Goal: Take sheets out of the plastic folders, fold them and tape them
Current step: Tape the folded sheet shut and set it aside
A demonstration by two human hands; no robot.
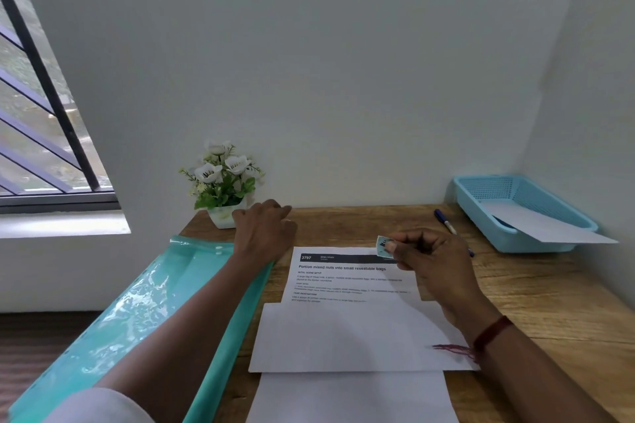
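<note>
Tape scrap (pixel 382 246) in pinch of right hand (pixel 431 263)

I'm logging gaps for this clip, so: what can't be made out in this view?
Head view:
Left hand: its fingers are behind its own back; any grip is unclear.
Bluish piece pinched by the right hand: too small to identify.
Printed sheet: body text too small.
Blue basket: a white sheet covers its contents.
Pen: near end hidden by the right hand.

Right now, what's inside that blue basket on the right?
A white sheet lies in the blue basket, its corner sticking out over the rim. A dark shape shows beneath it, mostly covered; I cannot tell what.
</note>
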